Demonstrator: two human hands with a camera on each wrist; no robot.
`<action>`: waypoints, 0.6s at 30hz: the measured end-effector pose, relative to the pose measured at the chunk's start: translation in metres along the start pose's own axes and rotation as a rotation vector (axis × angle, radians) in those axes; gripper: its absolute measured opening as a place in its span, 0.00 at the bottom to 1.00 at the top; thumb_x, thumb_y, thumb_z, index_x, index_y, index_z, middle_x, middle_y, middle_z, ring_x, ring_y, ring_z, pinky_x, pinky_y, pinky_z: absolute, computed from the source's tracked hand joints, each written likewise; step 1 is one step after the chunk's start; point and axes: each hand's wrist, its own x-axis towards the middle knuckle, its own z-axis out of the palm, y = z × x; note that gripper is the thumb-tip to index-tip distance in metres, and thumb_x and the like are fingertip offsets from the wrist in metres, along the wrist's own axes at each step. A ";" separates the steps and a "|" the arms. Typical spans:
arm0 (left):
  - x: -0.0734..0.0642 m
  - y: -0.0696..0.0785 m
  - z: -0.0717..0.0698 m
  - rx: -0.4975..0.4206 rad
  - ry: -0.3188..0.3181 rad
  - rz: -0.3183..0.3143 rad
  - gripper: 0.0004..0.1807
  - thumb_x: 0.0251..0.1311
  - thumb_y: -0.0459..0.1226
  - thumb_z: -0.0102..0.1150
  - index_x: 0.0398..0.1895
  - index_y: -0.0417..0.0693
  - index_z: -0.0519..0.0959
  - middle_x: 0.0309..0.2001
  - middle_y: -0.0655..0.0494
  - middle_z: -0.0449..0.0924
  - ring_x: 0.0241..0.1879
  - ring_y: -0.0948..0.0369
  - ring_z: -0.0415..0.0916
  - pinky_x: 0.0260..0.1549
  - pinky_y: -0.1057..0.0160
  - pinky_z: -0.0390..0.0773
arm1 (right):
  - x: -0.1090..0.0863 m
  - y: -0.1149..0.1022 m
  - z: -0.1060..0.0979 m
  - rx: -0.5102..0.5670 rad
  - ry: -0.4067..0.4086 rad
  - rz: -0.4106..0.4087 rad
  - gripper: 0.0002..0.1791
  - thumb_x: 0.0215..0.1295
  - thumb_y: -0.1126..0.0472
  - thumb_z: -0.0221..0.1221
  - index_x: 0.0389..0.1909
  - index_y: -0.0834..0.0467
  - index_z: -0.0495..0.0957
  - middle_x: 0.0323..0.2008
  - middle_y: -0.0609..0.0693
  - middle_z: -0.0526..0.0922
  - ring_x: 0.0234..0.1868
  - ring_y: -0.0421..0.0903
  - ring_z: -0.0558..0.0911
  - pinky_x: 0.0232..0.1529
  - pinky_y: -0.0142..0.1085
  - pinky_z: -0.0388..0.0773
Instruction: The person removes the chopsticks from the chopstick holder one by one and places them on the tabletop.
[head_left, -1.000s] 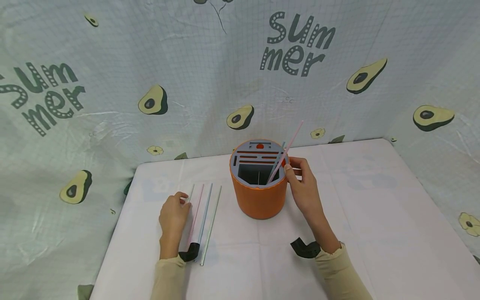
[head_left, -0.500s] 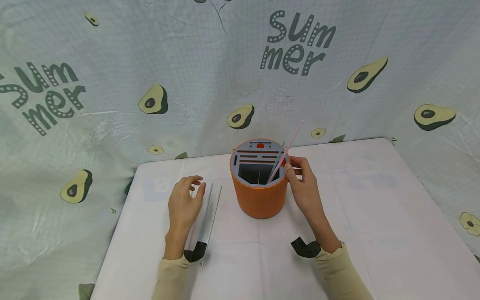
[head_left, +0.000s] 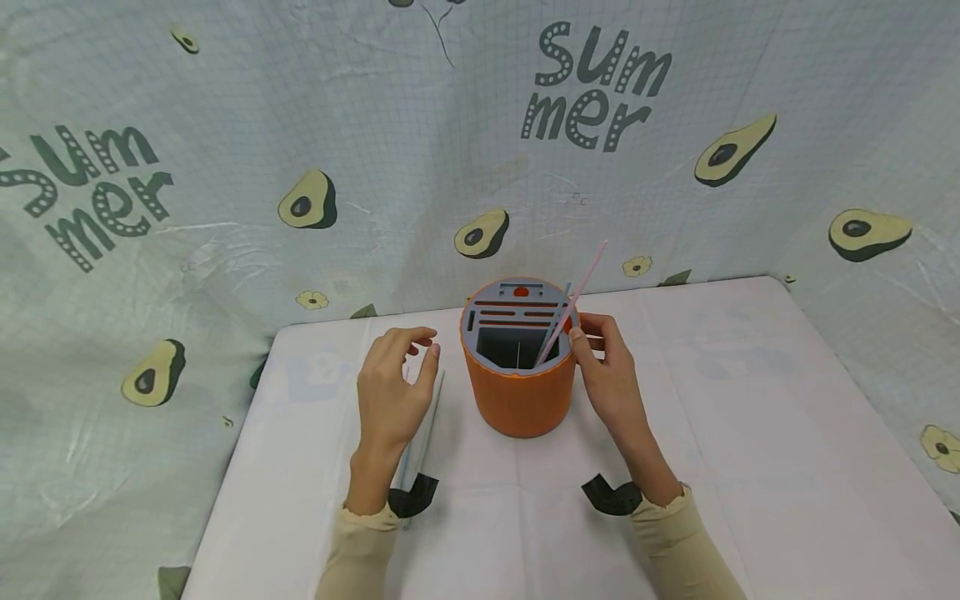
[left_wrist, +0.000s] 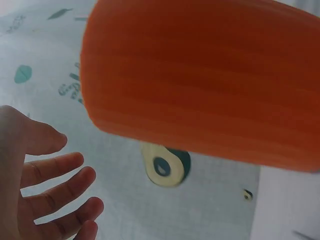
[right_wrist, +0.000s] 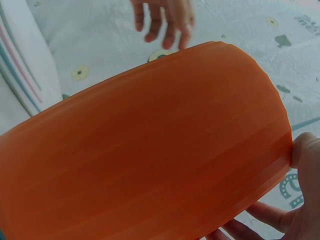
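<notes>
An orange round desk organizer (head_left: pixel 522 404) with a grey slotted top stands on the table in the head view. A pink straw (head_left: pixel 592 275) and a bluish straw (head_left: pixel 556 321) lean in its large front compartment. My right hand (head_left: pixel 611 379) holds the organizer's right rim, the thumb near the top edge and the fingers around the side. Left of the organizer, my left hand (head_left: pixel 393 392) hovers with loosely bent fingers and nothing between them. Beneath it lie several thin straws, among them a pale green straw (head_left: pixel 432 408); the hand and wrist hide parts of them.
The white-covered table (head_left: pixel 750 417) reaches back to a hanging sheet (head_left: pixel 420 150) printed with avocados and lettering. Black wrist mounts (head_left: pixel 611 497) sit at both wrists. From the right wrist view, straws (right_wrist: pixel 20 70) show at the far left.
From the straws, my left hand has moved right and away from me, up beside the organizer, its fingers empty. The right hand and the organizer have stayed in place.
</notes>
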 end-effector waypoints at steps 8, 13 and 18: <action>0.016 0.025 0.005 -0.125 -0.064 0.068 0.07 0.69 0.34 0.64 0.47 0.47 0.86 0.41 0.54 0.86 0.41 0.56 0.80 0.42 0.59 0.78 | 0.000 -0.002 -0.001 0.008 -0.003 0.009 0.26 0.82 0.45 0.48 0.71 0.54 0.68 0.68 0.54 0.73 0.63 0.51 0.74 0.62 0.45 0.75; 0.022 0.037 0.010 -0.165 -0.097 0.124 0.08 0.68 0.34 0.65 0.49 0.46 0.86 0.43 0.54 0.86 0.41 0.58 0.79 0.44 0.60 0.78 | 0.000 -0.002 0.000 -0.004 0.005 0.012 0.26 0.82 0.45 0.48 0.71 0.53 0.68 0.68 0.53 0.74 0.62 0.51 0.75 0.60 0.42 0.75; 0.026 0.046 0.018 -0.185 -0.127 0.168 0.09 0.68 0.34 0.67 0.49 0.46 0.86 0.42 0.53 0.84 0.40 0.58 0.78 0.42 0.60 0.78 | 0.000 -0.001 0.000 -0.008 0.007 0.007 0.26 0.82 0.44 0.47 0.72 0.53 0.68 0.68 0.54 0.73 0.63 0.52 0.75 0.61 0.44 0.75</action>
